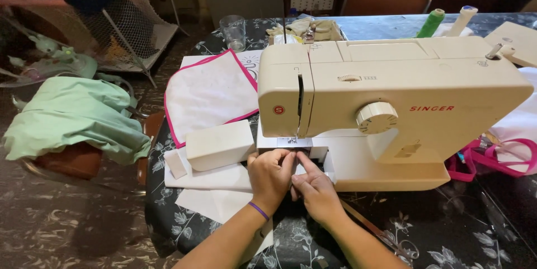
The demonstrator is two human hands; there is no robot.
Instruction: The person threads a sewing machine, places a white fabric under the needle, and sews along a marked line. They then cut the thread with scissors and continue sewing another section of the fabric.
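A cream sewing machine (pixel 403 95) stands on a dark floral table (pixel 447 230). My left hand (pixel 270 176), with a purple band on its wrist, and my right hand (pixel 316 188) meet just below the needle area (pixel 293 141). Fingertips of both hands pinch at a small spot under the presser foot, touching each other. What they hold is too small to tell. A detached cream machine cover block (pixel 219 144) lies to the left of my hands on white fabric pieces (pixel 212 179).
White cloth with pink trim (pixel 210 92) lies behind the block. A glass (pixel 233 31) stands at the table's far edge, with green and white thread spools (pixel 430 22) far right. Pink-trimmed fabric (pixel 498 160) sits right of the machine. Green cloth (pixel 72 118) covers a chair left.
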